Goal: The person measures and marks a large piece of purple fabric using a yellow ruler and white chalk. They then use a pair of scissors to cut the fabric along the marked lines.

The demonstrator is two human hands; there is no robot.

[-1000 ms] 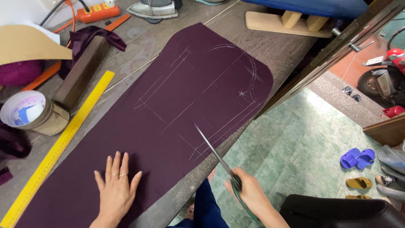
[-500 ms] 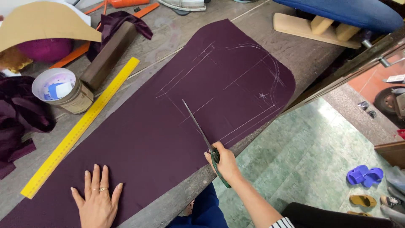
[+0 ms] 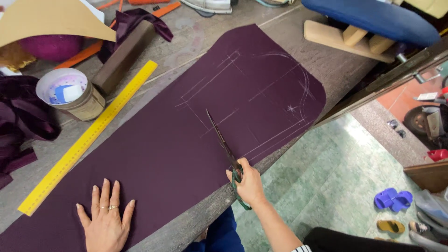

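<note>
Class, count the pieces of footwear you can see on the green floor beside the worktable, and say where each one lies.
3: two blue slippers side by side near the right edge, and one yellow-brown sandal just below them. More may lie under the clutter at the frame's corner.

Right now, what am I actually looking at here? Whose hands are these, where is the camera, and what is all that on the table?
No machine here: these are a person's two bare hands, filmed by a camera worn on the head and looking down at a worktable. A long piece of dark purple fabric lies across it, marked with pale chalk lines. The left hand lies flat on the cloth with fingers spread. The right hand grips a pair of long scissors whose blades lie over the fabric near the chalk marks. Beside the cloth lie a yellow ruler, a round tin with chalk pieces in it, and a dark block. At the far end stands a blue padded board on a wooden base.
</note>
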